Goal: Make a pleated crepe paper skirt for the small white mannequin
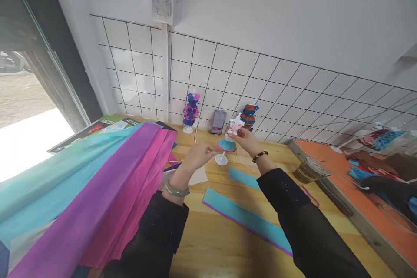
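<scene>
A miniature dress form (235, 125) with a white, pink-marked torso stands tilted on a thin white stand with a round base (221, 160). Around its lower part sits a short turquoise skirt (227, 144) with a pink edge. My right hand (246, 140) grips the torso from the right, thumb and fingers closed on it. Left of the stand, my left hand (199, 157) is closed in a pinch; whatever lies between its fingertips is too small to make out. Below both hands lie two turquoise strips, the longer strip (244, 217) edged in purple, the shorter strip (243, 177) partly behind my right sleeve.
Long turquoise, purple and pink sheets (107, 191) cover the table's left side. Against the tiled wall stand a blue-and-pink dressed form (191, 110), a phone (218, 122) and a brown-and-blue dressed form (249, 115). At right are a cup (309, 170) and an orange surface (365, 191) holding more forms.
</scene>
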